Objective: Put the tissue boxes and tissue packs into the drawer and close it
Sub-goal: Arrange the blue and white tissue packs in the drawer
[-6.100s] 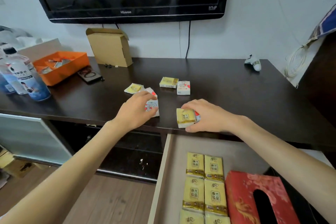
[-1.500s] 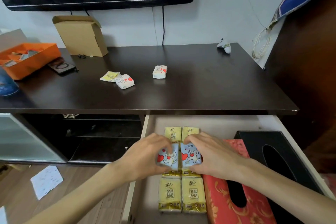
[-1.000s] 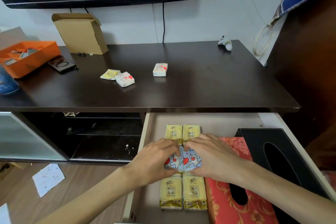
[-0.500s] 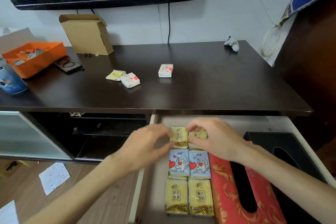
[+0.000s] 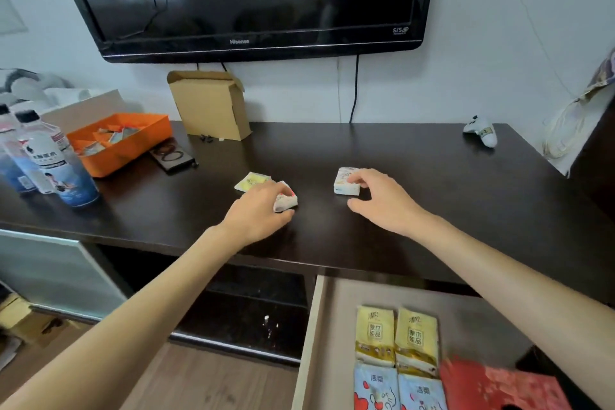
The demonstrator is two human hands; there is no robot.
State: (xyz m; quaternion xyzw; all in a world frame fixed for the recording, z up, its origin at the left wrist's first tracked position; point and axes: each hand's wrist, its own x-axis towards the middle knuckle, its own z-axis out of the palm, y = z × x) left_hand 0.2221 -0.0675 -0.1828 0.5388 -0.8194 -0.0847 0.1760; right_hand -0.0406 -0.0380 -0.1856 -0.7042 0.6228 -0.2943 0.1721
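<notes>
Hands work in parallel so two packs go per trip: the left hand (image 5: 256,213) curls over a small white red-printed tissue pack (image 5: 285,201) on the dark wooden tabletop (image 5: 432,183), apparently gripping it, though fingers hide the contact. The right hand (image 5: 379,200), fingers spread, touches another white tissue pack (image 5: 344,180) without closing. A flat yellow pack (image 5: 251,181) waits beside the left. Below, the open pale drawer (image 5: 307,343) holds yellow packs (image 5: 396,336), blue heart-printed ones (image 5: 397,389) and a red tissue box (image 5: 499,388) in tidy rows.
</notes>
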